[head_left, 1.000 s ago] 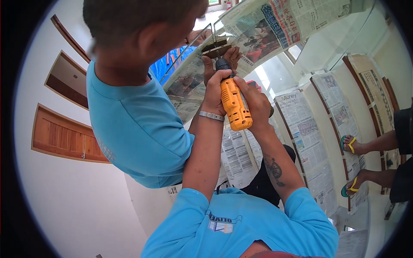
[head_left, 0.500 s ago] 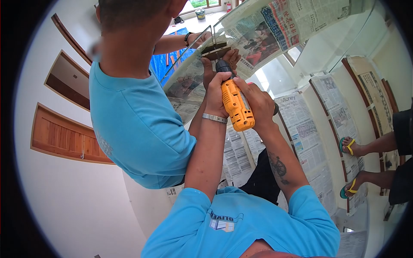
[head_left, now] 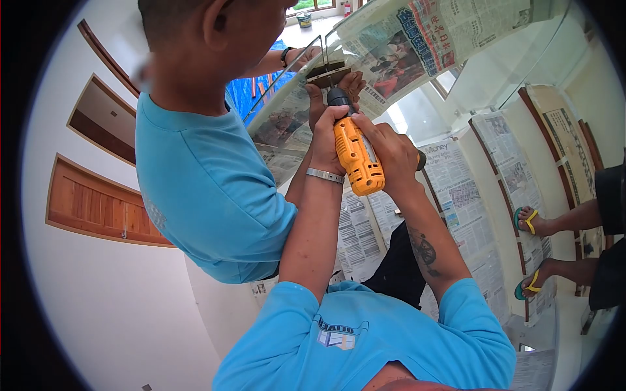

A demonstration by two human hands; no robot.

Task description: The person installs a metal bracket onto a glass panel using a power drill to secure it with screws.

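My right hand is wrapped around the handle of a yellow cordless drill. Closed on the drill's front end, just behind the black chuck, is my left hand. The drill points away from me, its bit reaching a dark flat clamp plate at the gap between two glass panels. A co-worker's hand supports this plate from the near side, fingers close beside the chuck. The co-worker's other hand is at the far side of the glass.
The co-worker in a blue shirt stands close at my left. Newspaper covers part of the glass panel. Stairs with newspaper-covered treads descend on the right, where another person's sandaled foot rests. A blue tarp lies beyond.
The co-worker's head has turned and leaned toward the right. My hands and the drill stay nearly in place at the plate, with only a slight shift.
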